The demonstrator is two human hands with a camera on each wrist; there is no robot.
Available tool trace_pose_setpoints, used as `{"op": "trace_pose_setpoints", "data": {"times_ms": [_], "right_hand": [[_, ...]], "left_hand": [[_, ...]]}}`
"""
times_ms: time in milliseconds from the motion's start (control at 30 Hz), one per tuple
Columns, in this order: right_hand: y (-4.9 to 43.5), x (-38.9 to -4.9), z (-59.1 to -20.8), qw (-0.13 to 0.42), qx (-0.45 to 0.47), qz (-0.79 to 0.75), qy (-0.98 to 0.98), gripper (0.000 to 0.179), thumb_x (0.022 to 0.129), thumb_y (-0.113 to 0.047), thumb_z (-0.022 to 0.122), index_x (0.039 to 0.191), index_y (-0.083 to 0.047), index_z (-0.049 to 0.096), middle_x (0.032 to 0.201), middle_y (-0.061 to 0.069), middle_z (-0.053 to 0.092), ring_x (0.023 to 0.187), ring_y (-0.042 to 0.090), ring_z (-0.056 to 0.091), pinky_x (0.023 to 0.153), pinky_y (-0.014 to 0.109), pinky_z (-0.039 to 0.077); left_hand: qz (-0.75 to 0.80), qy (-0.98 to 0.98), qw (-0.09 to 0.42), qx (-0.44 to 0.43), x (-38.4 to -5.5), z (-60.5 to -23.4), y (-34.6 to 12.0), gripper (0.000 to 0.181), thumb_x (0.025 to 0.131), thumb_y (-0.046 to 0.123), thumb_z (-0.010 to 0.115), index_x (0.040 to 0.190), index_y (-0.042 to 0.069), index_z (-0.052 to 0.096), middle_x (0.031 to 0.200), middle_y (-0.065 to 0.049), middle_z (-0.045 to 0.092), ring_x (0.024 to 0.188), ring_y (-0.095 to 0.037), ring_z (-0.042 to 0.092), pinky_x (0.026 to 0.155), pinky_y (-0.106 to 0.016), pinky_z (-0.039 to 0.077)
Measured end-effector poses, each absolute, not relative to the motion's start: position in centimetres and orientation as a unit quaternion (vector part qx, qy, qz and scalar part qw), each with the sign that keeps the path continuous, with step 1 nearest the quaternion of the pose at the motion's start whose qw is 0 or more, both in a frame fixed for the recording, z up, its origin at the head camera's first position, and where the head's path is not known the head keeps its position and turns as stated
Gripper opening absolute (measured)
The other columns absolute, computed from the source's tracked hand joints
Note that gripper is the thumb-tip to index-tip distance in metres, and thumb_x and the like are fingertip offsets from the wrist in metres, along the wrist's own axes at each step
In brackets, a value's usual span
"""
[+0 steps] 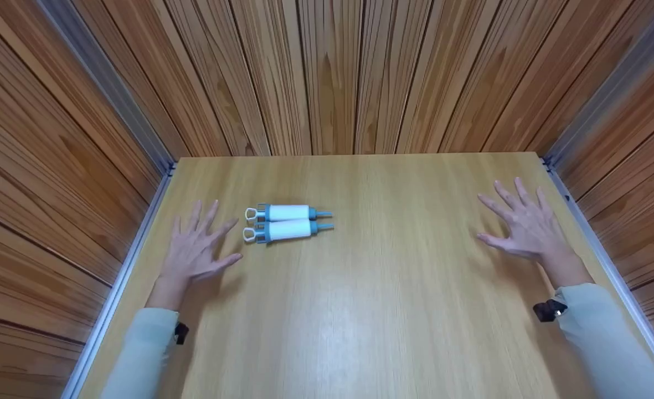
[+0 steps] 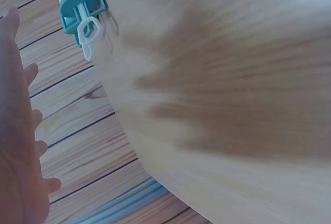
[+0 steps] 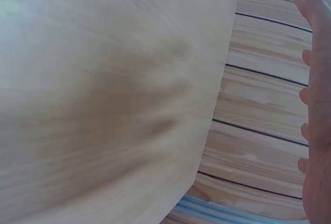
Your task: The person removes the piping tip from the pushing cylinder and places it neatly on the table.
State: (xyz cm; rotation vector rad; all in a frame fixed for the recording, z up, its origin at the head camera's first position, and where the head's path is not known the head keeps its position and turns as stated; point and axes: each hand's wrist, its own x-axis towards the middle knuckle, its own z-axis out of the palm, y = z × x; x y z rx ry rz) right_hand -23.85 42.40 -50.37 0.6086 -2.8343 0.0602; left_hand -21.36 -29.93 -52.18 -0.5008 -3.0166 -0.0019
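Two syringe-like tubes lie side by side left of the table's middle, nozzles pointing right. The far tube (image 1: pixel 289 213) and the near tube (image 1: pixel 289 230) both have white barrels, blue-green end caps and white ring handles on the left. My left hand (image 1: pixel 194 249) hovers over the table just left of the ring handles, fingers spread and holding nothing. In the left wrist view a blue-green collar (image 2: pixel 81 1) and its white ring handle (image 2: pixel 89 31) show beyond that hand. Far to the right, my right hand (image 1: pixel 526 227) is held above the table with fingers spread, also holding nothing.
The wooden table (image 1: pixel 393 310) is bounded by a plank wall (image 1: pixel 332 77) at the back and plank walls at both sides. Metal rails (image 1: pixel 122 277) run along the table's left and right edges. A dark wrist device (image 1: pixel 548 310) sits at the right cuff.
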Motion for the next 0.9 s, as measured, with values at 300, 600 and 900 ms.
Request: {"op": "trace_pose_setpoints", "data": {"times_ms": [300,600,900], "right_hand": [[40.3,-24.1,-50.4,0.137,0.222,0.026,-0.965,0.089,0.09,-0.064,0.077,0.167,-0.025,0.053,0.178,0.024,0.044,0.166,0.062,0.032,0.125,0.092,0.025],[38.6,-24.1,-50.3,0.136,0.243,0.039,-0.96,0.089,0.089,-0.06,0.079,0.167,-0.024,0.053,0.179,0.024,0.043,0.166,0.062,0.032,0.125,0.091,0.026],[37.1,-24.3,-50.3,0.157,0.271,0.043,-0.949,0.09,0.088,-0.06,0.079,0.167,-0.023,0.053,0.177,0.025,0.047,0.163,0.064,0.037,0.124,0.091,0.028]], "left_hand": [[-0.013,-0.982,0.043,-0.183,-22.2,-52.0,-28.3,0.089,0.097,0.076,0.06,0.174,0.036,0.041,0.191,-0.015,0.016,0.176,-0.054,0.015,0.13,-0.087,0.022],[-0.021,-0.982,0.032,-0.185,-22.5,-52.4,-27.1,0.091,0.097,0.078,0.059,0.175,0.035,0.04,0.191,-0.015,0.016,0.176,-0.052,0.014,0.132,-0.086,0.02],[-0.037,-0.978,0.05,-0.197,-23.2,-52.8,-25.9,0.087,0.096,0.076,0.062,0.172,0.036,0.046,0.19,-0.015,0.023,0.176,-0.05,0.018,0.132,-0.086,0.021]]}}
